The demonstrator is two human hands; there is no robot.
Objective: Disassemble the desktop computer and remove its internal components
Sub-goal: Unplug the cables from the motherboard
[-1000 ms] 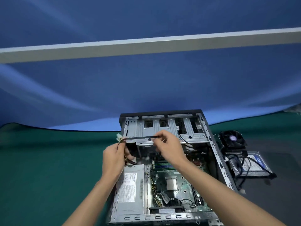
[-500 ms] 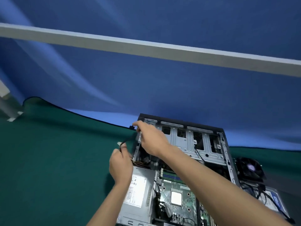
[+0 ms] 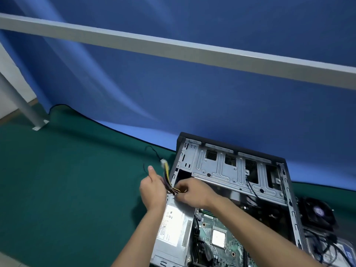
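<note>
**Cable bundle gripped at the case's front corner**

The coloured cable bundle [image 3: 167, 180] is held in the curled fingers of the left hand [image 3: 153, 186], thumb raised, just outside the left wall of the computer case [image 3: 237, 170]. The fingers of the right hand [image 3: 192, 192] are curled down where the same wires leave the power supply [image 3: 173, 227]; a pinch on the wires is likely, though the fingertips are hidden. The white plug [image 3: 163, 162] stands free above the left hand.

If the bundle is pulled hard while the wires are caught under the drive cage [image 3: 231, 176], insulation could be scraped on the sheet-metal edge, or the case dragged across the green mat [image 3: 67, 189]. The thin black wire [image 3: 152, 151] trailing on the mat could be snagged too.

Sharp folded rims line the case wall beside both wrists. Open mat lies to the left, so room is judged best there; on the right, a fan [image 3: 317, 214] and a drive [image 3: 327, 255] with loose leads crowd the space.
</note>
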